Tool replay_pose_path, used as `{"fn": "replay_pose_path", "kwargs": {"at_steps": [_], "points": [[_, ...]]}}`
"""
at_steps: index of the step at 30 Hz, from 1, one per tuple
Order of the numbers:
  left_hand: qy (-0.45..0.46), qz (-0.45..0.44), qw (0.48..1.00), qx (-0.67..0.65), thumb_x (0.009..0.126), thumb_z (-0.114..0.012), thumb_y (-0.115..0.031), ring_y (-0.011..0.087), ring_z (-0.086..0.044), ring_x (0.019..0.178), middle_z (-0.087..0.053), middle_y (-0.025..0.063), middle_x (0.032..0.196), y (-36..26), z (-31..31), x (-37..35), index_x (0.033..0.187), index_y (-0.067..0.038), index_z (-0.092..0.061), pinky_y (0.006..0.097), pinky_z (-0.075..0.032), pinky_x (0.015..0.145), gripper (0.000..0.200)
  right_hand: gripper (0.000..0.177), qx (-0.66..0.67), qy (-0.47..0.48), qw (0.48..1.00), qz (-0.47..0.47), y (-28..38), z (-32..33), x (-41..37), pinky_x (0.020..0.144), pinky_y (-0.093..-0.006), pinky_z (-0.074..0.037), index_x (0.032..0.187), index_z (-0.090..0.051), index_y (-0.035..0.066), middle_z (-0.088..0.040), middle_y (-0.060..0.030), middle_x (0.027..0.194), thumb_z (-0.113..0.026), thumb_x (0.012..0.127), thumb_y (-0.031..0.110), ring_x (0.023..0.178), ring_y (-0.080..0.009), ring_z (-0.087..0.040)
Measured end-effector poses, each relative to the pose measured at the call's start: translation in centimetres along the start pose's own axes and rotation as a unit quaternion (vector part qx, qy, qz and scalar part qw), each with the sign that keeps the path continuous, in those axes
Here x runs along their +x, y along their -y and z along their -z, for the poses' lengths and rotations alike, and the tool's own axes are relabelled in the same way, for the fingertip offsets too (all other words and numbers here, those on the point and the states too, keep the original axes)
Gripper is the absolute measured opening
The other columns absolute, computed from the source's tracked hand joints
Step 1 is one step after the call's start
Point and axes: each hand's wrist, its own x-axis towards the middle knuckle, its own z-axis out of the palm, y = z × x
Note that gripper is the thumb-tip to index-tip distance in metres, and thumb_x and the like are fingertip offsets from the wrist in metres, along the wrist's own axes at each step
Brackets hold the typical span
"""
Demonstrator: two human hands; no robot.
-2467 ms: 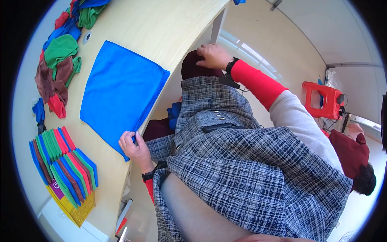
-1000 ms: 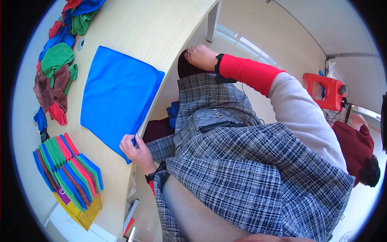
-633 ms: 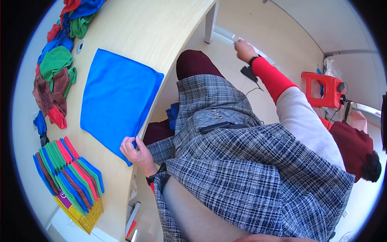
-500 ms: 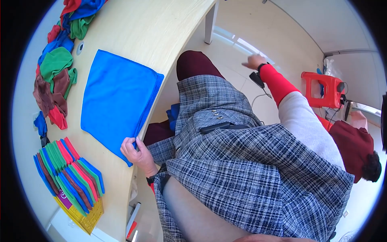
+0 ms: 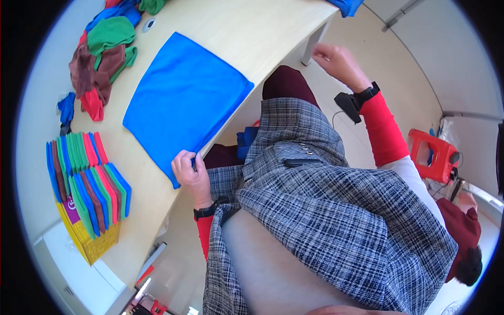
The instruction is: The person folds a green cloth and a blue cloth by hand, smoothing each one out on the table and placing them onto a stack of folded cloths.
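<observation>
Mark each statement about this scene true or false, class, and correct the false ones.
1. The left hand holds the edge of the blue cloth. True.
2. The right hand lies on the blue cloth. False: the right hand is apart from it, beyond the table's edge.
3. A black wristband circles the right wrist. True.
4. The folded cloths are all green. False: they are blue, brown, green and red.
5. The plastic stool is red. True.
</observation>
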Motion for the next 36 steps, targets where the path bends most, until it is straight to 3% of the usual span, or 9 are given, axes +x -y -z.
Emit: {"fn": "replay_pose_path", "kwargs": {"at_steps": [2,4,6,9,14,21,24,36], "points": [[-0.006,0.002,1.0,-0.001,0.082,-0.072,0.002,0.0322,-0.058,0.097,-0.063,0.0131,0.1,0.1,0.0,0.0,0.092,-0.003,-0.061,0.0412,-0.047,0.085,0.015,0.02,0.128,-0.03,0.981,0.144,5.7,0.2,0.5,0.082,-0.0402,-0.055,0.108,-0.067,0.008,-0.07,-0.0098,0.102,-0.067,0.089,0.012,0.094,-0.0317,-0.067],[-0.012,-0.003,1.0,-0.008,0.082,-0.072,0.002,0.0322,-0.059,0.096,-0.063,0.0131,0.099,0.3,0.0,0.0,0.091,-0.003,-0.061,0.0409,-0.048,0.084,0.015,0.029,0.084,-0.059,0.94,0.326,10.1,-2.0,1.2,0.089,-0.0411,-0.053,0.114,-0.065,0.008,-0.068,-0.0098,0.112,-0.071,0.085,0.01,0.106,-0.0301,-0.064],[-0.02,0.005,1.0,-0.004,0.082,-0.072,0.002,0.0322,-0.059,0.096,-0.063,0.0131,0.099,0.4,0.0,0.1,0.09,-0.003,-0.061,0.0408,-0.048,0.084,0.015,0.04,0.062,-0.008,0.909,0.411,13.8,-4.6,0.9,0.099,-0.042,-0.048,0.12,-0.063,0.007,-0.063,-0.01,0.121,-0.076,0.082,0.014,0.116,-0.0299,-0.058],[-0.028,0.019,0.999,0.005,0.081,-0.073,0.002,0.0322,-0.06,0.095,-0.064,0.0131,0.097,0.7,0.1,-0.1,0.089,-0.003,-0.061,0.0407,-0.048,0.083,0.015,0.046,0.047,0.051,0.895,0.44,17.6,-8.8,0.0,0.101,-0.0432,-0.045,0.122,-0.062,0.007,-0.062,-0.0084,0.121,-0.078,0.08,0.019,0.115,-0.0292,-0.057],[-0.056,0.022,0.998,-0.012,0.08,-0.075,0.001,0.0314,-0.061,0.092,-0.064,0.0118,0.096,1.4,0.0,-0.1,0.089,-0.004,-0.061,0.041,-0.049,0.081,0.018,0.048,0.014,0.065,0.9,0.43,20.4,-11.5,-0.3,0.099,-0.0423,-0.045,0.12,-0.063,0.006,-0.061,-0.0082,0.121,-0.08,0.078,0.022,0.113,-0.0274,-0.057],[-0.074,0.043,0.995,-0.043,0.078,-0.074,0.004,0.0305,-0.062,0.089,-0.064,0.0123,0.094,1.7,0.6,0.0,0.088,-0.003,-0.062,0.0393,-0.05,0.078,0.017,0.03,-0.028,0.012,0.893,0.449,19.1,-11.9,1.2,0.091,-0.0381,-0.049,0.109,-0.067,0.004,-0.064,-0.009,0.112,-0.071,0.081,0.01,0.105,-0.0273,-0.06],[-0.037,-0.011,0.999,0.02,0.074,-0.074,0.004,0.0305,-0.062,0.089,-0.064,0.0117,0.094,2.1,1.3,-0.4,0.088,-0.004,-0.062,0.0402,-0.05,0.078,0.02,0.027,-0.024,0.015,0.892,0.45,18.4,-10.5,2.1,0.089,-0.0379,-0.05,0.107,-0.066,0.003,-0.065,-0.01,0.11,-0.067,0.08,0.006,0.102,-0.0286,-0.061],[-0.035,-0.009,0.992,0.118,0.076,-0.075,-0.003,0.0303,-0.061,0.092,-0.065,0.0103,0.099,6.7,5.0,-3.9,0.092,-0.005,-0.065,0.0407,-0.051,0.083,0.019,0.027,-0.041,-0.011,0.902,0.43,14.3,-7.6,4.5,0.089,-0.0408,-0.053,0.104,-0.066,0.002,-0.065,-0.0118,0.109,-0.064,0.077,-0.001,0.101,-0.0323,-0.062]]}}
